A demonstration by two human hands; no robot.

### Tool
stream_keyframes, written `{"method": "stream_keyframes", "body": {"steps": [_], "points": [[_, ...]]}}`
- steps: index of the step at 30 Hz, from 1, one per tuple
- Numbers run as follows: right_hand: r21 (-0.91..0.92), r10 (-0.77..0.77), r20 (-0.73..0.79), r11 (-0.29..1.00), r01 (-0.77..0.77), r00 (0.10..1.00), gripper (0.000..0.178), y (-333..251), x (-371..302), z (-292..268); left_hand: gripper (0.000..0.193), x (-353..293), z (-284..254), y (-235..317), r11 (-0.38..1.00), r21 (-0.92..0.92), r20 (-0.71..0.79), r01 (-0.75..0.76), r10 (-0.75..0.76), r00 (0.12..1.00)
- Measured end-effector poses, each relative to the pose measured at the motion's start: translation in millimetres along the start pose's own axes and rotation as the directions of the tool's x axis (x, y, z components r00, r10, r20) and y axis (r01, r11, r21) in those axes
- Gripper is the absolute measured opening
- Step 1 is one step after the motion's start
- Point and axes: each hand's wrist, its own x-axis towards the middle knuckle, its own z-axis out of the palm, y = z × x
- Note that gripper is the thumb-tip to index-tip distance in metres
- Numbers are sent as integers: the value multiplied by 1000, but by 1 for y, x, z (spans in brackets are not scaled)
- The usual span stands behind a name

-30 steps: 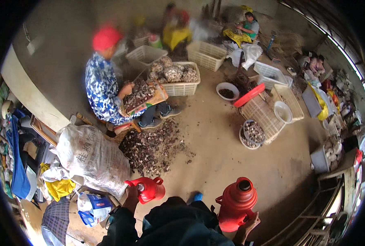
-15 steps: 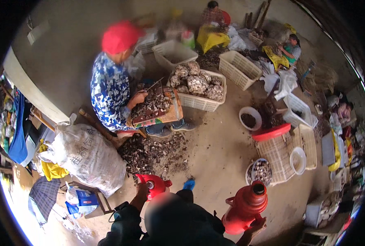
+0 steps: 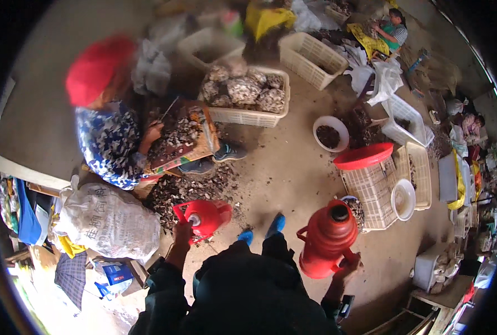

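Note:
My left hand (image 3: 182, 233) is closed on the handle side of a red thermos flask (image 3: 208, 219), which hangs over the floor and shows a pale round patch near its top. On the other side my right hand (image 3: 349, 266) grips a second red thermos flask (image 3: 328, 237) by its lower side. That flask is tilted, with a dark round mouth or stopper at its top and a handle on its left. My two blue-covered feet (image 3: 276, 224) stand between the flasks. Parts of both hands' fingers are hidden by the flasks.
A seated person in a red cap (image 3: 100, 70) works at a board of dark chopped pieces (image 3: 178, 134). Beyond stands a crate of mushroom-like clumps (image 3: 243, 117). A large white sack (image 3: 106, 220) lies left; a red lid (image 3: 363, 156) tops an upturned crate (image 3: 368, 187) at right.
My view has shifted forward, and both my feet now show. The right flask has risen in the picture and the left one has shifted slightly left. Both flasks stay in my hands.

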Motion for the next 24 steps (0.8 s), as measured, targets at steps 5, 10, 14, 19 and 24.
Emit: {"method": "stream_keyframes", "body": {"steps": [5,10,14,19,24], "points": [[46,65,50,997,-67,997,42,1,37,17,11,-28,34,46,995,-94,-11,27,-28,1000],[-136,123,-58,982,-130,991,42,12,72,1,14,-36,65,61,998,-64,-63,26,-30,998],[-400,-26,29,916,35,999,46,27,101,-10,15,-50,78,67,994,-66,-102,88,-94,990],[-245,12,-21,969,-17,1000,51,22,123,-15,14,-50,99,66,979,-134,-130,152,-170,977],[-233,84,45,970,-71,995,54,8,135,-15,14,-50,119,65,976,-175,-122,131,-154,981]]}}
